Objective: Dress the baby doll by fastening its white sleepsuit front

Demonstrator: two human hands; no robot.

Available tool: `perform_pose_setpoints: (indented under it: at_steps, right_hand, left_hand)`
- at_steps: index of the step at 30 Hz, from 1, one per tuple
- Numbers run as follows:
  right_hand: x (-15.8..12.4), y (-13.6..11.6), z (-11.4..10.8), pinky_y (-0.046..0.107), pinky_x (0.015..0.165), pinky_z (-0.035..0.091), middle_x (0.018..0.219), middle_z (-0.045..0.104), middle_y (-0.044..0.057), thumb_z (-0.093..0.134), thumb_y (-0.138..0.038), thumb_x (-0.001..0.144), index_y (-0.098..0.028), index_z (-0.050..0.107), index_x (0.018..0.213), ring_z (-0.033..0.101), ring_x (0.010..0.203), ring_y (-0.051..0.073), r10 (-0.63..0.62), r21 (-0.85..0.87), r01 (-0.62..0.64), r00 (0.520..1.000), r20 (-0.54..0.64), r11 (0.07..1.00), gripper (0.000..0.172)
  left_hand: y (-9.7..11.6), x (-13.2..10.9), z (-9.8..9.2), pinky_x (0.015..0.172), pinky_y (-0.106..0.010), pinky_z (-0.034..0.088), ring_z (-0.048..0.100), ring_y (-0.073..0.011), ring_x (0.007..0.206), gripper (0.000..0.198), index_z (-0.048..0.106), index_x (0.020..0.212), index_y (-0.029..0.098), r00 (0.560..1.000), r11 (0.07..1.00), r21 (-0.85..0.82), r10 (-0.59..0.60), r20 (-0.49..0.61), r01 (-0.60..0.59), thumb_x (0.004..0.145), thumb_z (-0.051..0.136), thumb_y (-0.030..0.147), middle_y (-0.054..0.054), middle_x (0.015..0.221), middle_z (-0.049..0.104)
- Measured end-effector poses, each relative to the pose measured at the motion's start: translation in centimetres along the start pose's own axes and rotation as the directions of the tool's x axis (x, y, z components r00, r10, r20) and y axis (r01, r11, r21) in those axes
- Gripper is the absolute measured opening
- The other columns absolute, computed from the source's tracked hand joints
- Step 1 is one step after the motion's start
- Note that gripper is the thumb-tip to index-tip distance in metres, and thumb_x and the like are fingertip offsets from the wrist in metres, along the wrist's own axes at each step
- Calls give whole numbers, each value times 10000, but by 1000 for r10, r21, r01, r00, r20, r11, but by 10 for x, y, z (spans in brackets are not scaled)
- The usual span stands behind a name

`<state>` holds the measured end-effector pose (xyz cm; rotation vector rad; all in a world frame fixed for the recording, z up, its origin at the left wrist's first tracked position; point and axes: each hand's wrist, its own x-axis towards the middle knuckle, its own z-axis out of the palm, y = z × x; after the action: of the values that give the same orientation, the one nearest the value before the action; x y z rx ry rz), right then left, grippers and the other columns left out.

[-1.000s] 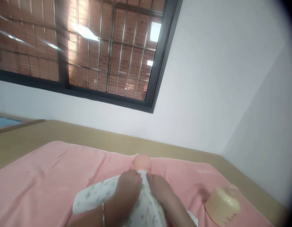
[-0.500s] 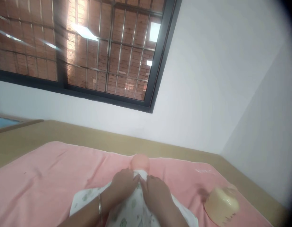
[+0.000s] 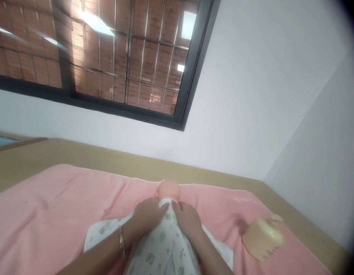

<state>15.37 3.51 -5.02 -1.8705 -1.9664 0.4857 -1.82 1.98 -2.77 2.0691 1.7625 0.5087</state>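
A doll (image 3: pixel 168 189) lies at the lower middle with only its smooth, rounded, skin-coloured head showing. White cloth (image 3: pixel 162 248) with a small green print covers the rest of it and spreads to both sides. On the cloth's left edge near the doll's neck, my left hand (image 3: pixel 150 214) is closed, thumb toward the middle; a bracelet (image 3: pixel 121 240) circles that wrist. Opposite it, my right hand (image 3: pixel 188 217) pinches the same cloth on the right. The two thumbs point at each other with a narrow gap between. The fingertips under the cloth are hidden.
A pink towel (image 3: pixel 79 206) with some creases lies under the doll on a tan surface (image 3: pixel 108 154). To the right stands a pale yellow lidded container (image 3: pixel 263 237). Behind are a white wall (image 3: pixel 237 95) and a dark-framed barred window (image 3: pixel 131 107).
The view has tilted down slightly, so the window and towel sit a bit higher. My hands have drawn slightly apart, and the cloth between them lies flatter and wider.
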Motion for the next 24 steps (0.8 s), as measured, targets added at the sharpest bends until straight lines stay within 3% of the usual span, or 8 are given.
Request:
perform_pose_setpoints:
  at_steps: [2,6,17,24]
  right_hand:
    - [-1,-1,2,269,614,351,816,670,84,184,-577,925,-187,637,799,594,743,203,-1,-13,1,1000,-12,1000,611]
    - [-1,-1,0,258,591,337,793,666,78,187,-570,927,-184,630,774,589,728,194,-12,-12,12,1000,-11,1000,607]
    - [-3,-2,0,255,587,338,796,672,75,183,-563,929,-179,637,777,591,730,187,4,-24,-4,1000,-4,1000,614]
    - [-3,1,1,253,587,346,788,669,73,164,-567,930,-185,643,779,590,729,192,-7,-16,6,1000,-14,1000,631]
  left_hand:
    - [-3,2,0,634,-307,436,634,-210,744,537,659,871,248,1000,996,-88,-27,-2,27,857,291,639,-43,834,690]
    - [-4,5,5,674,-340,425,628,-239,776,560,636,859,196,996,997,-69,-41,-77,36,851,291,637,-76,842,683]
    - [-7,5,8,661,-317,418,628,-232,778,558,617,876,177,997,992,-124,-37,-65,28,846,307,640,-88,856,678]
    - [0,0,-1,685,-328,420,637,-241,802,542,619,877,184,998,991,-121,-53,-26,50,855,292,616,-91,887,688]
